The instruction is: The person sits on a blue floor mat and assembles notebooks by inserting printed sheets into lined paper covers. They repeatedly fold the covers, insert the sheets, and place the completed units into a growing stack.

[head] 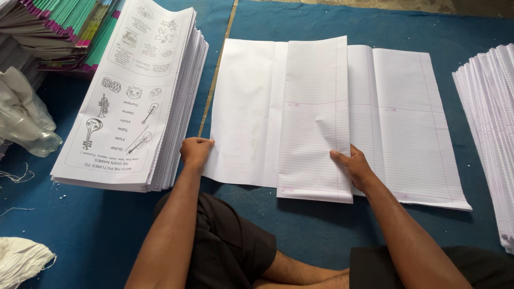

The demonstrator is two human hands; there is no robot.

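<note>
Seated cross-legged on blue floor mat [332, 235], ctr frame.

Left hand [196, 151]: closed in a pinch on lower-left corner of plain white sheet [246, 107], ctr-left of frame. Right hand [354, 167]: fingers flat and spread, thumb under edge, gripping lower-right edge of folded ruled sheet [315, 112], ctr frame. Folded ruled sheet lying over the join between plain white sheet and wider ruled sheets [412, 118] to its right; all flat on mat, overlapping.

Risks (judged, not seen):
- Skewed overlap: edges already not parallel at bottom; any pull from one hand only likely to shift sheets out of register.
- Creasing: thin paper pinched at one corner, prone to buckle or tear if lifted fast.
- Double pick: sheets thin, stacked, touching; more than one could cling.
- Tall printed stack [134, 101], left of frame, just beside left hand; elbow nudge could fan or topple upper leaves.

Count:
- Hands: 2.
- Loose sheet layers on mat, ctr: 3 distinguishable (plain, folded ruled, wide ruled); more beneath cannot be told.
- White paper stacks: 2: printed stack at left, ruled stack [490, 134] at right edge.
- Coloured-spine book pile [59, 27]: 1, upper left.
- Clear plastic wrap [24, 120]: 1 bundle, left edge.
- White cloth [21, 262]: 1, lower left.
</note>
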